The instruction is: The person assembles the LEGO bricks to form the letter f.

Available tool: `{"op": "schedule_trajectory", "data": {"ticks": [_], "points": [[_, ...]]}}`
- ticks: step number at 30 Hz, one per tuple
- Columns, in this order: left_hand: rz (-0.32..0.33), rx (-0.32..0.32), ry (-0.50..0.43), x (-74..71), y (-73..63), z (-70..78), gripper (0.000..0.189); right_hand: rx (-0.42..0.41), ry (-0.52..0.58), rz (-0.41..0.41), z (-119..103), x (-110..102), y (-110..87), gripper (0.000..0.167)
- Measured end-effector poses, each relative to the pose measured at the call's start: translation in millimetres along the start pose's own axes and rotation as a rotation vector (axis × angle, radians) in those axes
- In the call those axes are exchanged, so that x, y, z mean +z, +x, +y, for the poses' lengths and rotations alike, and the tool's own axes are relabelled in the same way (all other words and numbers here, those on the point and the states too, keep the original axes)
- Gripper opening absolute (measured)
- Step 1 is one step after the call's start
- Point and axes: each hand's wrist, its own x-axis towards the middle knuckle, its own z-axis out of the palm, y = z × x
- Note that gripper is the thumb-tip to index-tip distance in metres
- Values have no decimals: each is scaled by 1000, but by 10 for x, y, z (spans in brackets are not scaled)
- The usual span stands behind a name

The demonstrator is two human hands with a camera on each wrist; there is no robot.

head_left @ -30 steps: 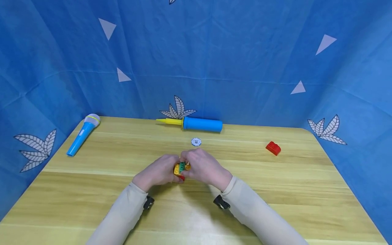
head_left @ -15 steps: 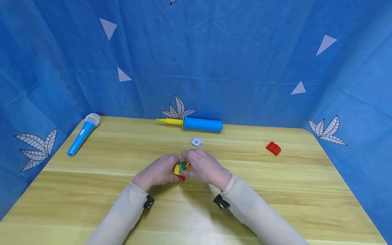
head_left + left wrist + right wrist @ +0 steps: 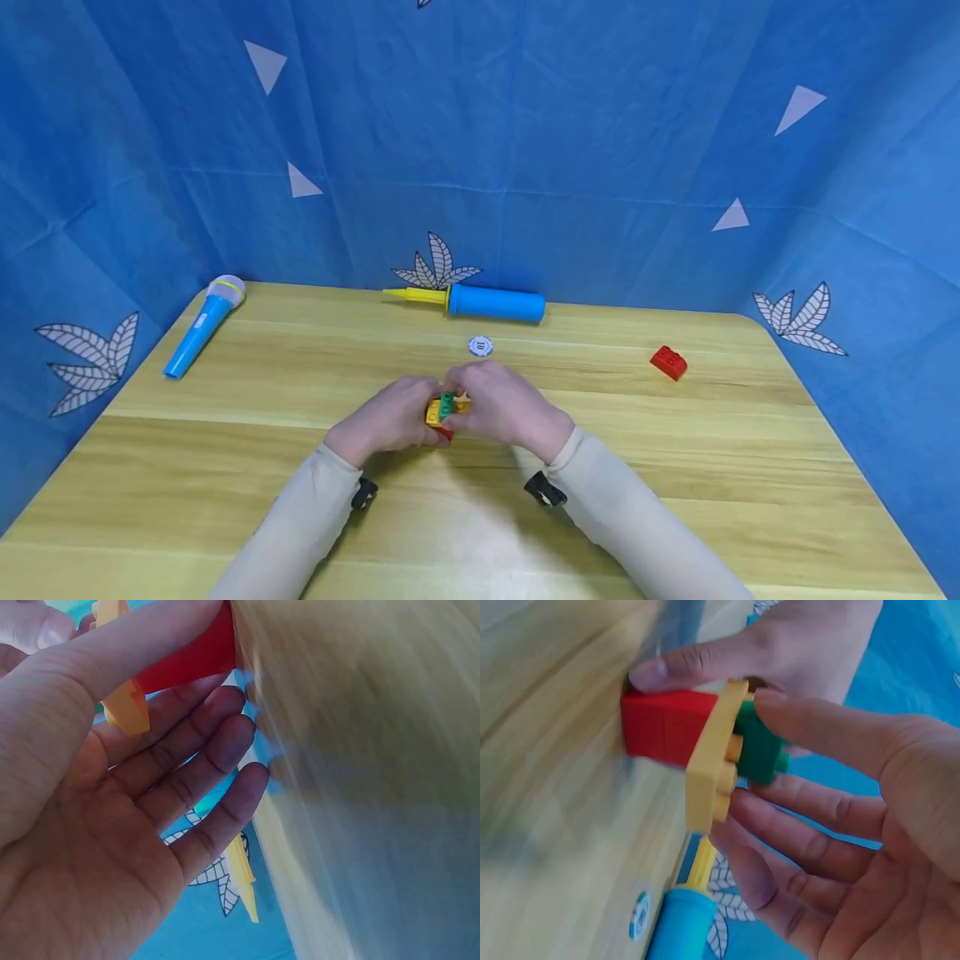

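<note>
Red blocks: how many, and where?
2 at least: loose red block, at right; lower red block, under the yellow block, in the left hand. More may be hidden.

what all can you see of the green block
The green block is small, smooth and plastic-looking, with round studs. It sits studs up on the longer yellow block, which shows on both sides of it in the head view. The right hand pinches it, hiding part; whether it is pressed fully down is unclear.

two hands (image 3: 388, 423) (image 3: 512, 410), one block stack (image 3: 711, 750), one loose block (image 3: 668, 363), one chip (image 3: 481, 346), one pump (image 3: 497, 303) and one microphone (image 3: 201, 332) show.
</note>
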Motion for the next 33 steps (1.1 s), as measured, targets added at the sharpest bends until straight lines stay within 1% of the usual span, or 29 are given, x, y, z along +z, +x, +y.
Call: {"op": "schedule_trajectory", "data": {"ticks": [4, 6, 8, 10, 13, 16, 23, 29, 33], "points": [[4, -37, 19, 3, 6, 11, 37, 58, 23, 0, 110, -89, -47, 40], [5, -66, 33, 4, 8, 20, 42, 87, 30, 19, 195, -149, -84, 45], [3, -89, 45, 7, 14, 28, 48, 133, 46, 36, 306, -217, -130, 46], [1, -101, 59, 8, 20, 36, 55, 175, 53, 58, 442, -284, -189, 47], [1, -100, 73, 11, 19, 44, 60, 249, 70, 74, 657, -366, -278, 49], [4, -100, 82, 10, 4, 50, 65, 293, 88, 84, 861, -412, -351, 49], [14, -102, 91, 23, -10, 36, 69, 340, 79, 97, 1179, -475, -504, 46], [12, -86, 86, 36, 6, 28, 65, 427, 17, 147, 1489, -633, -777, 48], [10, -96, 74, 28, 8, 34, 63, 483, 1, 163, 1671, -739, -951, 50]]}}
